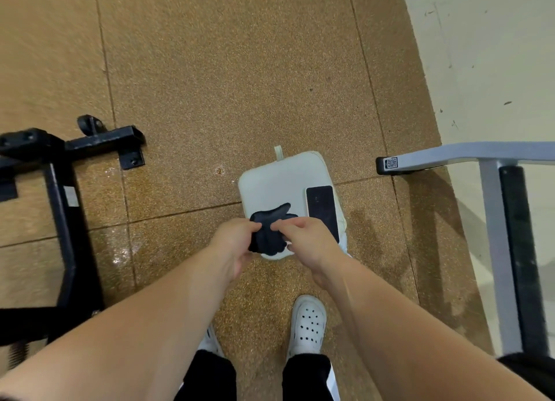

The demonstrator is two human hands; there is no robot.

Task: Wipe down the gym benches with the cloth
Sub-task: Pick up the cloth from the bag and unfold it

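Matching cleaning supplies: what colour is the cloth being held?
The cloth is plain black, clearest in the head view.

Gym: speckled rubber floor tiles (240, 70), black equipment frame (60, 190), grey machine frame (468, 154) by wall.

At 9 o'clock the black frame (64, 220) ran off the left edge, and the floor (45, 55) beyond it was smeared with blur. At 3 o'clock the grey frame (492, 220) was cut by the right edge; its QR label (391, 162) was too small to read. The left hand (232, 244) and right hand (306, 241) covered part of the cloth (268, 229), and the right hand hid the near corner of the phone (322, 208). The left forearm (144, 325) hid most of the left shoe (210, 342) at 6 o'clock. A dark shape (531, 370) at 5 o'clock was cropped beyond telling.
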